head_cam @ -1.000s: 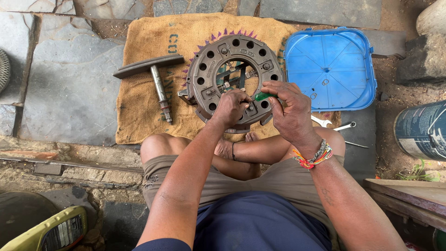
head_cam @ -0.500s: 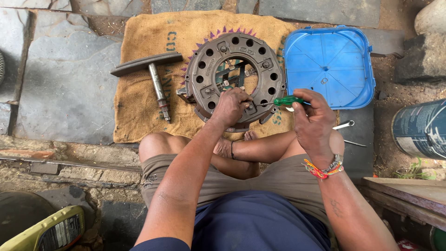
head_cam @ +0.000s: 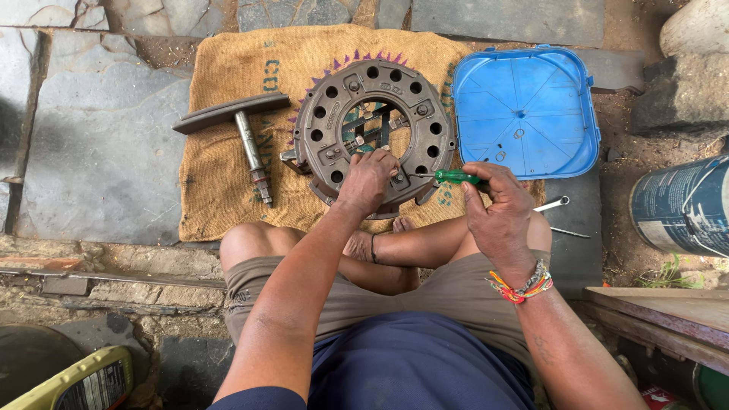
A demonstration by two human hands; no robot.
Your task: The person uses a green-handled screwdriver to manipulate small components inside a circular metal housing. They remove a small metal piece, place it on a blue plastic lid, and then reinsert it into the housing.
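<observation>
My left hand (head_cam: 370, 181) rests with fingers curled on the near rim of the round metal clutch plate (head_cam: 370, 130), which lies on the burlap sack (head_cam: 228, 175) spread over the stone floor. My right hand (head_cam: 497, 212) is clamped on the green-handled screwdriver (head_cam: 456, 178), tip pointing left toward the plate's rim. A T-handle wrench (head_cam: 241, 129) lies left of the plate; a blue plastic lid (head_cam: 531, 106) sits right.

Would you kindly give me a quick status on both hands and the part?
Left hand pressing on round grey metal clutch cover. Right hand gripping green-handled screwdriver, tip at cover's near rim. T-shaped metal wrench lies apart on burlap.
</observation>
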